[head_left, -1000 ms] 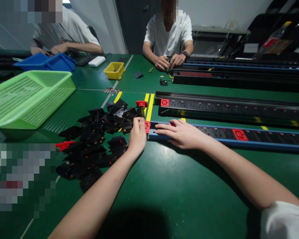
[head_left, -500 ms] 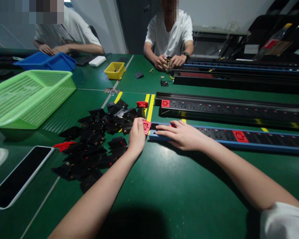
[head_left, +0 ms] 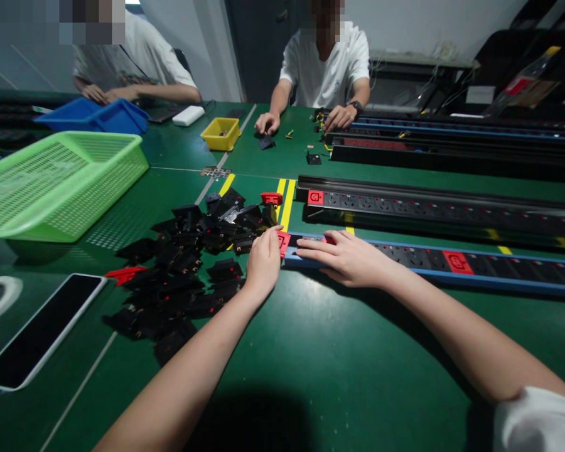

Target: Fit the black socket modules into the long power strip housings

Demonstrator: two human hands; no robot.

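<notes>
My left hand [head_left: 263, 263] is closed on a red socket module [head_left: 283, 242] at the left end of a blue-edged power strip [head_left: 433, 258]. The module meets the strip's open end; how far it sits inside is hidden by my fingers. Over the strip's top, just to the right, lies my right hand [head_left: 343, 258], its fingers stretched out flat. Black socket modules fill the strip, with one red module [head_left: 458, 263] farther along. Left of my left hand is a loose heap of black socket modules [head_left: 179, 276], with a red one [head_left: 272, 199] at its far edge.
Behind the strip lies a black power strip [head_left: 405, 207]. At left are a green basket [head_left: 66, 213], a phone [head_left: 42, 333] and a roll of tape [head_left: 14, 292]. Across the table two people work near a yellow bin [head_left: 221, 134] and a blue bin [head_left: 94, 116].
My left hand has brought the red module slightly right, against the strip's end. My right hand stays on the strip. Across the table, a person's hand has moved to a small black piece.
</notes>
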